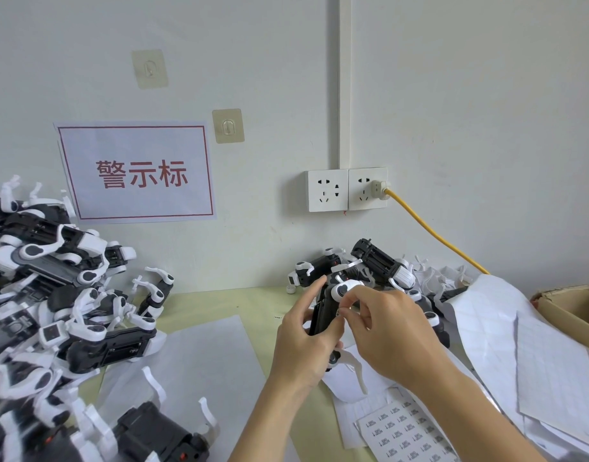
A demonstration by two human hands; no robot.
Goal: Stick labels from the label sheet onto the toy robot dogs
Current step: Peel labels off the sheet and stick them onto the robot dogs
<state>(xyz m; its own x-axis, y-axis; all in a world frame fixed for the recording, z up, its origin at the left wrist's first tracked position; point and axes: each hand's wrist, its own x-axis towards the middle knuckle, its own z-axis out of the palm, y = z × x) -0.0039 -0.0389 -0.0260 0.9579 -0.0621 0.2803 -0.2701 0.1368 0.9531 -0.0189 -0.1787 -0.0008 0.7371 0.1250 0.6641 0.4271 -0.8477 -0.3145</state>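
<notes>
A black-and-white toy robot dog (326, 311) is held up over the middle of the table, belly side toward me. My left hand (303, 341) grips its body from the left. My right hand (386, 328) pinches a small white label (342, 311) against the dog's black underside with thumb and forefinger. The label sheet (406, 431) with several printed labels lies at the bottom right, under my right forearm. A big heap of robot dogs (53, 311) fills the left side. A smaller group of dogs (379, 265) lies behind my hands by the wall.
Used white backing sheets (506, 345) are piled on the right, next to a cardboard box (573, 308). Blank paper (206, 361) covers the table centre. A yellow cable (433, 228) runs from the wall socket (346, 190) down to the right. A red-lettered sign (136, 171) hangs on the wall.
</notes>
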